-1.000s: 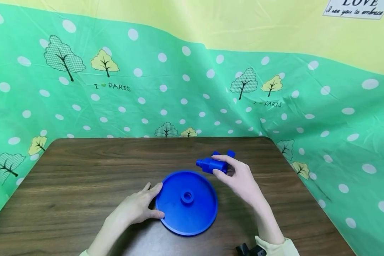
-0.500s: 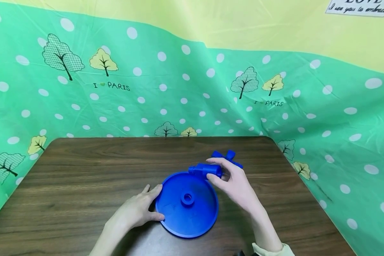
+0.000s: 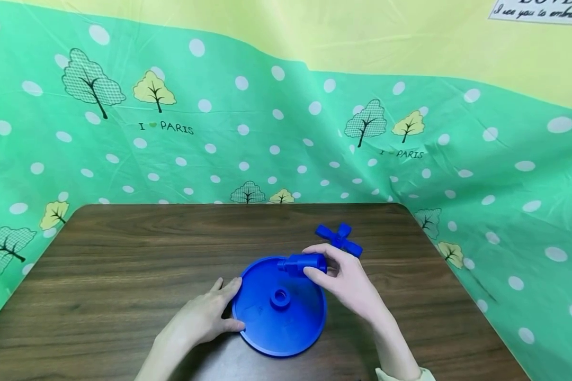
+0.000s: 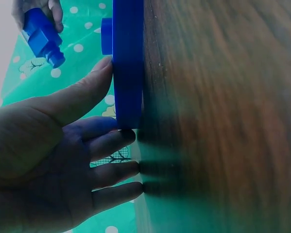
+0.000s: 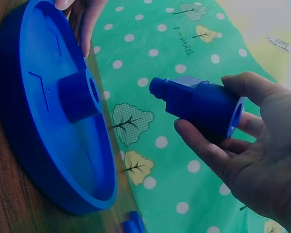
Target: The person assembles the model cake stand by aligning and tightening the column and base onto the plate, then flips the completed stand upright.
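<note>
the right hand [image 3: 345, 275] now sits further left and nearer, and the blue stepped piece [image 3: 301, 264] in its fingers [image 5: 204, 147], a second ago beyond the blue dish [image 3: 267, 328], hovers over the dish's far right part. the blue cross [image 3: 339, 238], earlier mostly behind that hand, now shows almost whole.

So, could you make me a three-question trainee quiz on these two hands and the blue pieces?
1. Which hand holds the stepped blue part, and which touches the round blue dish?
2. True or false: the part is already fitted into the dish's central socket.
3. Where does the blue cross-shaped piece lie? A on the dish; B on the wooden table; C in a hand.

Key: 1. The right hand holds the part; the left hand touches the dish. 2. False, they are apart. 3. B.
</note>
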`<state>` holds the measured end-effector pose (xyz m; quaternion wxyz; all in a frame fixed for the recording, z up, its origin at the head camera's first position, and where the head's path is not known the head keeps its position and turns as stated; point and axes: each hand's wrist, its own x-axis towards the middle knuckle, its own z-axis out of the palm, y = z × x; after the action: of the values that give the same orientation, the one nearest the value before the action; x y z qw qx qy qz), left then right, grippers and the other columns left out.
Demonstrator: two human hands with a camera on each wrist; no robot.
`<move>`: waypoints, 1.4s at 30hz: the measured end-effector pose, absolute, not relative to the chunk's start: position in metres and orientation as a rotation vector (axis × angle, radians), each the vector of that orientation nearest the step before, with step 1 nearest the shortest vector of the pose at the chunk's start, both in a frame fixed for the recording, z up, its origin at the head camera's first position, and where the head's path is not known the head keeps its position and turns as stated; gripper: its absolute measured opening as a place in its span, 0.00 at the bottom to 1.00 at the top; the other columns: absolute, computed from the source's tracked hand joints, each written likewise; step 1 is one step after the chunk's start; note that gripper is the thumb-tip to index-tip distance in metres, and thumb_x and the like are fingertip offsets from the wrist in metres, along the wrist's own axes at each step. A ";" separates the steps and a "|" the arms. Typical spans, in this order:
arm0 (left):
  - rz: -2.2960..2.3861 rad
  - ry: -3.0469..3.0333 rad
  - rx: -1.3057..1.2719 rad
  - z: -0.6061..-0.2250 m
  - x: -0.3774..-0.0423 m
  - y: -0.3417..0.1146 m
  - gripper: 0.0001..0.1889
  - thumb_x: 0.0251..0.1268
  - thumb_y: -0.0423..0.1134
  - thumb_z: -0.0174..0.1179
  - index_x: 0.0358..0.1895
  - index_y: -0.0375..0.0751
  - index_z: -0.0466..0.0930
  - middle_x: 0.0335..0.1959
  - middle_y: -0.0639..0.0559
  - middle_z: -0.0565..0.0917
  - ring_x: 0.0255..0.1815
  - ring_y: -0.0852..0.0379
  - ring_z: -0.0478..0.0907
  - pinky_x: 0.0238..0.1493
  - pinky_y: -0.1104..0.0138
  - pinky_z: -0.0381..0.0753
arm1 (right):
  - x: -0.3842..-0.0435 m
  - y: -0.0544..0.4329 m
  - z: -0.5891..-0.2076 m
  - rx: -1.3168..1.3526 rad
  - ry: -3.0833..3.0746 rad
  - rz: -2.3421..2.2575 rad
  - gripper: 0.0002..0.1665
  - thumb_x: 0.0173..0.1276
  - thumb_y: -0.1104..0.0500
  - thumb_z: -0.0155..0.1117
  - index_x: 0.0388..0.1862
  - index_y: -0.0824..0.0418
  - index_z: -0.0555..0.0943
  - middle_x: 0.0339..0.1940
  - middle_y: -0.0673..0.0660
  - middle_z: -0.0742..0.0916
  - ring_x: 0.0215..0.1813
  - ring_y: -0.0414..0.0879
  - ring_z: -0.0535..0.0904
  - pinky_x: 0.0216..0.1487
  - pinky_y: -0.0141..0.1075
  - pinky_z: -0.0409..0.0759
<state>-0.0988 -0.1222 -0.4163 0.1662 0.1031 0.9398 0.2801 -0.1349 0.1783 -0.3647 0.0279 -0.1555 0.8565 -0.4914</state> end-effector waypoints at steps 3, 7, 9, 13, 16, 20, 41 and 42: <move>0.803 2.666 0.289 -0.416 -0.098 -0.122 0.49 0.57 0.55 0.74 0.81 0.46 0.61 0.81 0.39 0.64 0.82 0.32 0.58 0.70 0.27 0.63 | -0.135 0.181 -0.367 -0.482 2.637 -1.523 0.19 0.70 0.50 0.72 0.59 0.47 0.83 0.45 0.53 0.89 0.42 0.46 0.85 0.44 0.33 0.86; 0.798 2.666 0.278 -0.417 -0.097 -0.122 0.49 0.58 0.55 0.74 0.81 0.46 0.61 0.81 0.39 0.64 0.82 0.32 0.58 0.69 0.26 0.62 | -0.135 0.184 -0.369 -0.486 2.631 -1.533 0.19 0.71 0.50 0.71 0.59 0.46 0.83 0.46 0.53 0.89 0.42 0.45 0.86 0.44 0.33 0.86; 0.786 2.663 0.268 -0.417 -0.097 -0.121 0.49 0.58 0.55 0.74 0.81 0.46 0.61 0.81 0.41 0.64 0.83 0.33 0.57 0.69 0.25 0.62 | -0.135 0.183 -0.368 -0.485 2.629 -1.539 0.19 0.71 0.50 0.71 0.59 0.45 0.82 0.47 0.53 0.89 0.43 0.45 0.87 0.45 0.32 0.86; 0.762 2.658 0.259 -0.417 -0.096 -0.119 0.48 0.59 0.55 0.74 0.81 0.46 0.61 0.82 0.46 0.64 0.84 0.35 0.54 0.69 0.24 0.61 | -0.134 0.183 -0.367 -0.468 2.624 -1.542 0.19 0.70 0.50 0.71 0.59 0.44 0.82 0.48 0.53 0.89 0.43 0.46 0.87 0.46 0.33 0.86; 0.751 2.662 0.258 -0.418 -0.096 -0.119 0.48 0.59 0.55 0.73 0.81 0.47 0.61 0.82 0.47 0.64 0.85 0.36 0.53 0.68 0.23 0.60 | -0.134 0.183 -0.368 -0.452 2.627 -1.532 0.20 0.70 0.50 0.72 0.60 0.44 0.82 0.46 0.53 0.89 0.42 0.46 0.86 0.45 0.32 0.86; 0.749 2.668 0.261 -0.420 -0.095 -0.119 0.48 0.60 0.56 0.73 0.81 0.47 0.61 0.82 0.46 0.64 0.85 0.37 0.54 0.68 0.23 0.61 | -0.133 0.185 -0.370 -0.425 2.637 -1.510 0.21 0.70 0.50 0.72 0.60 0.44 0.82 0.43 0.53 0.87 0.40 0.46 0.84 0.43 0.32 0.85; 0.748 2.682 0.269 -0.420 -0.095 -0.118 0.48 0.60 0.56 0.72 0.81 0.47 0.61 0.82 0.46 0.64 0.84 0.37 0.55 0.68 0.23 0.61 | -0.139 0.184 -0.377 -0.423 2.649 -1.517 0.22 0.69 0.50 0.73 0.59 0.51 0.80 0.44 0.53 0.88 0.39 0.45 0.85 0.41 0.32 0.85; 0.747 2.679 0.268 -0.420 -0.095 -0.118 0.48 0.60 0.56 0.72 0.81 0.47 0.61 0.82 0.46 0.63 0.84 0.37 0.55 0.68 0.24 0.61 | -0.140 0.184 -0.378 -0.420 2.653 -1.512 0.22 0.69 0.50 0.73 0.59 0.51 0.80 0.43 0.53 0.88 0.38 0.45 0.84 0.40 0.32 0.85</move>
<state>-0.0954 -0.1179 -0.4199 0.1728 0.0943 0.9444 0.2633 -0.1397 0.1839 -0.3777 0.0295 -0.1361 0.8603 -0.4904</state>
